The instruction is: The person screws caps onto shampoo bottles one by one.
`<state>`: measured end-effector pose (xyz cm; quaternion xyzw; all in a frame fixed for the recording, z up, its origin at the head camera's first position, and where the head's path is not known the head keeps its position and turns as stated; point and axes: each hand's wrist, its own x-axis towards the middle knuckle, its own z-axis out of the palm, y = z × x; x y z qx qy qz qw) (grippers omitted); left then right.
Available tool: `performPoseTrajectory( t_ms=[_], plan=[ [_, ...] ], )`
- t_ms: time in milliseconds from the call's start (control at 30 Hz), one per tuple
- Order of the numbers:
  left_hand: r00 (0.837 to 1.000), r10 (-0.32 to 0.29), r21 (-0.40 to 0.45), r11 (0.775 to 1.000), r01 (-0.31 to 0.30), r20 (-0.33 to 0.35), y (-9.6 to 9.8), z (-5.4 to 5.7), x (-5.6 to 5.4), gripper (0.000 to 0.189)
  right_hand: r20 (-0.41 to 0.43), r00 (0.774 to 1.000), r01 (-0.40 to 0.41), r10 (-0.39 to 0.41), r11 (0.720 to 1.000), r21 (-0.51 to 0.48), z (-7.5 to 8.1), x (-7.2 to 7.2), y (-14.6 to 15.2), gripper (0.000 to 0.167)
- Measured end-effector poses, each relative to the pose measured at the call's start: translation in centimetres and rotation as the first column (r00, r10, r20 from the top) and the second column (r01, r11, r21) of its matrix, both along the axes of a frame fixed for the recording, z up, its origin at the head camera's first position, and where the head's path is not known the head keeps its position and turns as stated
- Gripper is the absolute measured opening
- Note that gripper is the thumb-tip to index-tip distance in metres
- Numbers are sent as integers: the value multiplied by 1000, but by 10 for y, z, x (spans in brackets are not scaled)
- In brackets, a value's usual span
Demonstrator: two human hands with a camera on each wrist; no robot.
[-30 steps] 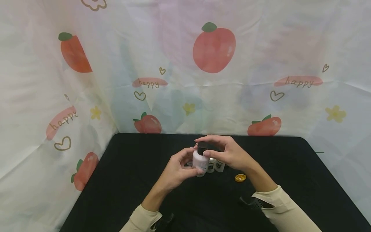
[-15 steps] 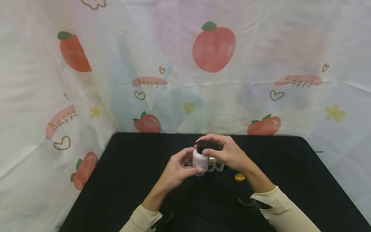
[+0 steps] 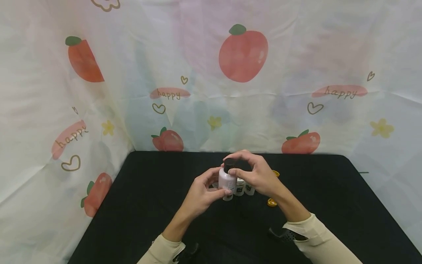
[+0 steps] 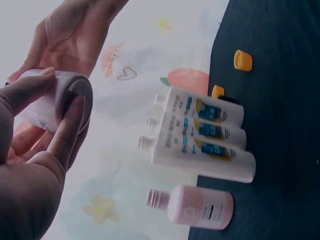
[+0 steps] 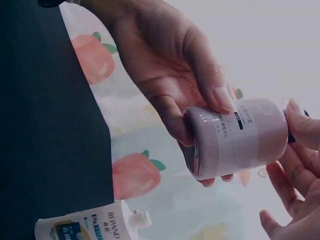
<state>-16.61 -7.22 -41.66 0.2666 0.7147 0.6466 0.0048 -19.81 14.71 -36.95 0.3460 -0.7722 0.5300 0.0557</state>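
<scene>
My left hand (image 3: 201, 189) grips a pale pink bottle (image 3: 226, 180) by its body, above the table. The thumb lies across its front, and in the left wrist view fingers reach its round base. On the bottle's neck sits a black cap (image 3: 229, 165), which my right hand (image 3: 258, 176) pinches between thumb and fingers. Most of that cap is hidden by the right thumb in the right wrist view. Below the hands, white bottles (image 4: 205, 135) with bare necks stand in a row, beside another pink bottle (image 4: 202, 206) that also has no cap.
One yellow cap (image 3: 271, 202) lies on the black table (image 3: 148, 212) near my right forearm. Another yellow cap (image 3: 276, 173) lies farther back, partly behind the right hand. A dark piece (image 4: 230, 100) shows behind the white bottles. A fruit-print curtain (image 3: 197, 121) hangs behind and at the left.
My right hand has shifted slightly left and turned at the cap, uncovering the farther yellow cap. The left hand and the pink bottle stay nearly in place.
</scene>
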Motion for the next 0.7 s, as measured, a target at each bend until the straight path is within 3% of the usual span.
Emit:
performPoseTrajectory(
  t_ms=[167, 333, 700],
  plan=[
    [998, -21, -2, 1000, 22, 63, -2, 0, 0, 58, 58, 998, -15, 15, 1000, -9, -4, -1, -1, 32],
    [996, -34, 19, 999, 32, 79, -2, -2, 0, 59, 93, 994, -51, 54, 998, -31, -6, -1, -2, 34],
    [995, -22, 23, 1000, 20, 94, -5, -5, -2, 56, 55, 993, -103, 102, 995, 15, -5, -3, 0, 38]
  ],
)
